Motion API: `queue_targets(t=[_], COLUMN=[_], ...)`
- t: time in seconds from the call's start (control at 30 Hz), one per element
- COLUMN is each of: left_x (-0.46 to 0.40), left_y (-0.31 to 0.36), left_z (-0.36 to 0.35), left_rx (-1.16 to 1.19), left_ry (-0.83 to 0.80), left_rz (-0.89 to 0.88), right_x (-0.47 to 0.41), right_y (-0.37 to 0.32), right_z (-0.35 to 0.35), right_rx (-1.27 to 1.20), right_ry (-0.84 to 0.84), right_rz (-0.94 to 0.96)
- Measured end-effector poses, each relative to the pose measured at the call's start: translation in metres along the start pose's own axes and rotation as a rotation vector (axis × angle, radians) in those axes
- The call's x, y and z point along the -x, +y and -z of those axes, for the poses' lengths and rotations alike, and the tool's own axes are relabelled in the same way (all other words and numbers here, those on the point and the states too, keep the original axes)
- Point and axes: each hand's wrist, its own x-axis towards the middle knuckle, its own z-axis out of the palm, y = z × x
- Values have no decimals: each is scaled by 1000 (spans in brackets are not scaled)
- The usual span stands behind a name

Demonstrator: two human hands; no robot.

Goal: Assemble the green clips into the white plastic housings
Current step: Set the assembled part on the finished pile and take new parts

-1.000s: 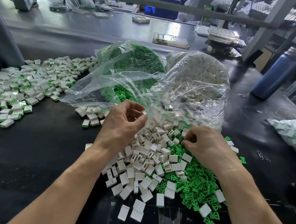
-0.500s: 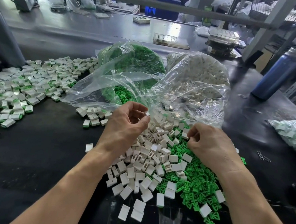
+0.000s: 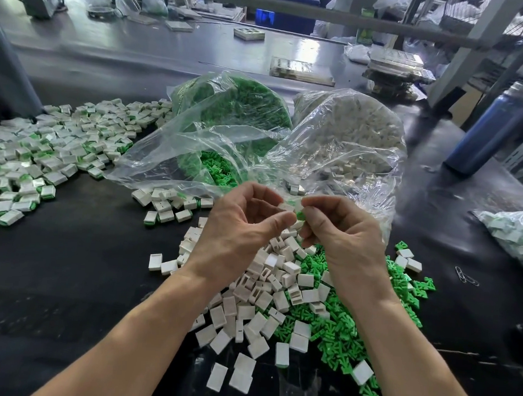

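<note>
Head cam: left hand (image 3: 240, 227) is pinching a white housing (image 3: 285, 207), right hand (image 3: 340, 229) is pinching a green clip (image 3: 300, 215), both meeting above the loose pile (image 3: 279, 289). Risk, I'd guess: clip going in crooked and jamming, or popping into the pile.

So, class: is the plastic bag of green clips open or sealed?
Open. The bag of green clips lies on its side, its mouth gaping toward the hands, with loose clips showing inside.

You have no readable text, labels, brand names, numbers or signs anywhere in your view; nothing on your bench shows lettering clear enough to make out.
</note>
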Motion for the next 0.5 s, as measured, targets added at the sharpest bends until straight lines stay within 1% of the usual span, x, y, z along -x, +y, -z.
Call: queue_targets(t=[0.33, 0.43, 0.5], left_x=[-2, -1, 0], left_y=[-4, -3, -4], left_z=[-1, -1, -2], left_rx=[169, 181, 179], left_ry=[26, 20, 20], left_rz=[16, -6, -12], right_x=[4, 4, 4], right_y=[2, 2, 2], right_z=[-5, -5, -5], right_rx=[-67, -55, -50], right_ry=[-52, -90, -81], right_rz=[-24, -48, -40])
